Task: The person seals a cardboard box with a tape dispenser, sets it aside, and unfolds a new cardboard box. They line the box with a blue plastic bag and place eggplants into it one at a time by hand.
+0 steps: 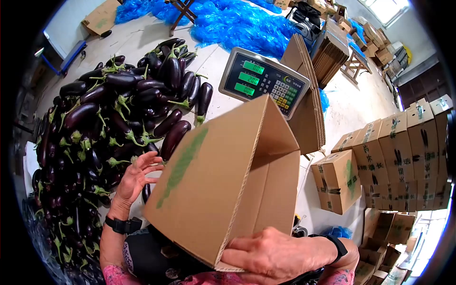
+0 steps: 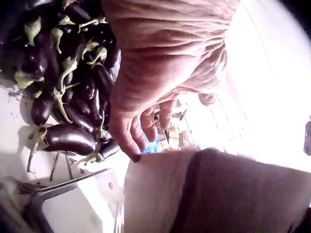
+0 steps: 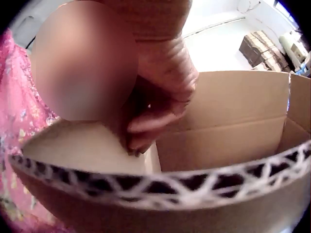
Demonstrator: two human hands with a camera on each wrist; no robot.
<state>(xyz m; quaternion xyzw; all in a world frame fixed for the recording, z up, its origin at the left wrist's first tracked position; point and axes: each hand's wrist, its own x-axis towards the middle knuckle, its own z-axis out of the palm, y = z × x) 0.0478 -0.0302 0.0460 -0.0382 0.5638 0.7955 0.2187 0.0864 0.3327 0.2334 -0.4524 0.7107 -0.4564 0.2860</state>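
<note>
Likely light yet stiff, the corrugated carton [image 1: 209, 175] suits holding by its rim [image 1: 243, 183], right hand [image 1: 273, 252] gripping there, left hand [image 1: 135, 180] spread alongside.

L arm [image 1: 112, 247] fwd, L fingers [image 2: 125, 136] spread; R arm [image 1: 350, 259] crosswise, R fingers [image 1: 240, 259] curled.

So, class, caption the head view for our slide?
Right fingers inside a tilted box, near heaped eggplants and a scale.

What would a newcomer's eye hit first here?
Probably the big heap of glossy dark eggplants on the left of the head view. Next, the tilted open box in the middle, right hand at its opening. Beyond it, the scale with its green displays, and blue plastic at the top.
</note>
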